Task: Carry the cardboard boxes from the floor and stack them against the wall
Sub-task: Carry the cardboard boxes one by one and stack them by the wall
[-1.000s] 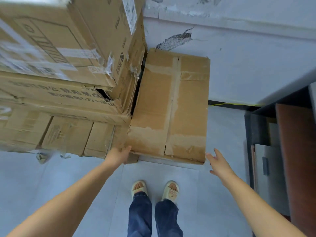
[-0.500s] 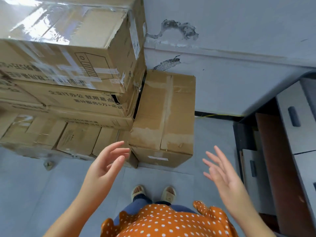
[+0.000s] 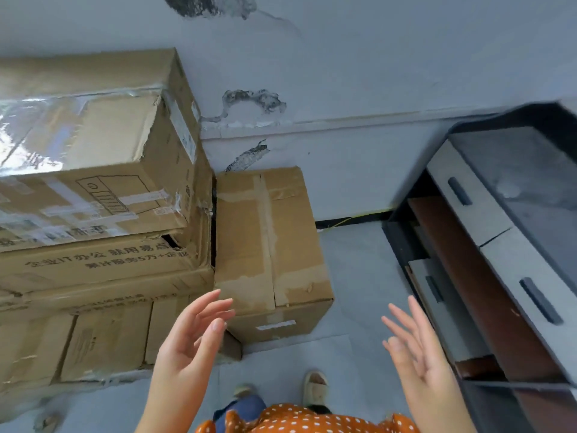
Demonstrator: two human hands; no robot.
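You have let go and drawn back: your left hand and right hand hang spread and empty, the box ahead of them set against the wall.

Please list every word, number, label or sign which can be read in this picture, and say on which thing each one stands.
"企业IT办公 就用易点" on the front of the middle stacked box, upper line; only partly sharp.
"累计服务5万+企业" on the same box, lower line; partly sharp.
Line drawing of a computer tower on the top box; no words.
White labels on the top box's side and on the single box: too blurred to read.
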